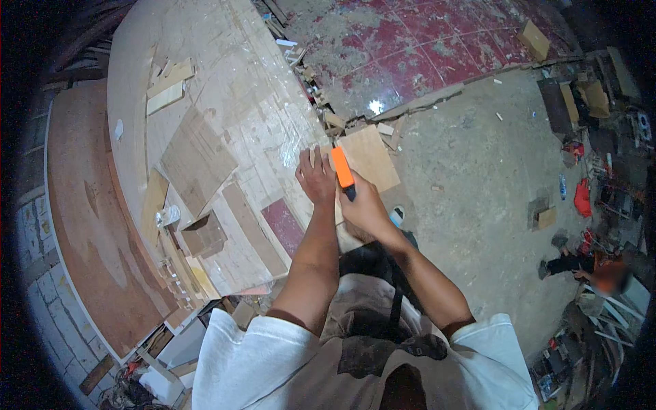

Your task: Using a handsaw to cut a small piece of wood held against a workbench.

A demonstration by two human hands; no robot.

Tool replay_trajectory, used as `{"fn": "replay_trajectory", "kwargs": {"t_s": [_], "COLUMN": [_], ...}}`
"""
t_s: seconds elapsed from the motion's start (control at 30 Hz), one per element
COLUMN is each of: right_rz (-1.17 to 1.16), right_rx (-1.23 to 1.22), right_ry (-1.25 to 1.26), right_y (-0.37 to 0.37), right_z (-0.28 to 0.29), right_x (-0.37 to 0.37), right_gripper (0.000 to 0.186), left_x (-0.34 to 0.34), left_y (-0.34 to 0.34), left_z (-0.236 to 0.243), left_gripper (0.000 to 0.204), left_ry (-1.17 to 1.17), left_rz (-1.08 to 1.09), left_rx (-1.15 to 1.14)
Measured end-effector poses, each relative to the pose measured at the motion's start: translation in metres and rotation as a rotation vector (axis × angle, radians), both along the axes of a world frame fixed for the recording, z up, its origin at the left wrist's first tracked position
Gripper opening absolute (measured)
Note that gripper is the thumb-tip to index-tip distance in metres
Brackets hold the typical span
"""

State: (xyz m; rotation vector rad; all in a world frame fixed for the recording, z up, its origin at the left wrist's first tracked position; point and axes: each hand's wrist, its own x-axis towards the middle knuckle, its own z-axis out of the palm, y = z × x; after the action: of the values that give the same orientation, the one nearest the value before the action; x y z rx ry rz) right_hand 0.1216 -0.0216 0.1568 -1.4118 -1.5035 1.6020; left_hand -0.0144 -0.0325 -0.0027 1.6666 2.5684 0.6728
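Observation:
My left hand point(316, 176) lies on the pale board surface point(270, 109) near its right edge, with fingers stretched out and slightly apart. Just to the right, my right hand point(365, 205) grips an orange-and-black hand tool, apparently a cutter point(342, 166), angled along that edge. The tool's tip is too small to make out. A square of plywood point(376, 157) lies beside the tool, and a strip of maroon board point(280, 222) sits below my left hand.
Offcuts point(191, 157) lie across the boards, and a long brown panel point(106, 225) is at the left. Red tiles point(437, 55) are beyond a cracked step, concrete floor point(471, 205) at right. Another person point(591, 270) is at the far right among tools, cartons point(591, 96) and scraps.

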Motion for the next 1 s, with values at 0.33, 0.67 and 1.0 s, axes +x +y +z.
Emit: {"fn": "replay_trajectory", "kwargs": {"t_s": [0.33, 0.67, 1.0], "right_rz": [-0.015, 0.008, -0.017], "right_rx": [0.131, 0.052, 0.078], "right_ry": [-0.022, -0.022, -0.026], "right_y": [-0.042, -0.03, -0.03], "right_z": [0.014, 0.021, -0.003], "right_x": [0.026, 0.013, 0.026], "right_gripper": [0.033, 0.033, 0.037], "left_x": [0.002, 0.002, 0.008], "left_y": [0.002, -0.002, 0.007], "left_z": [0.002, 0.004, 0.007], "left_gripper": [0.032, 0.033, 0.031], "left_ry": [0.051, -0.014, 0.0], "left_rz": [0.017, 0.007, 0.009], "left_rx": [0.017, -0.026, 0.026]}}
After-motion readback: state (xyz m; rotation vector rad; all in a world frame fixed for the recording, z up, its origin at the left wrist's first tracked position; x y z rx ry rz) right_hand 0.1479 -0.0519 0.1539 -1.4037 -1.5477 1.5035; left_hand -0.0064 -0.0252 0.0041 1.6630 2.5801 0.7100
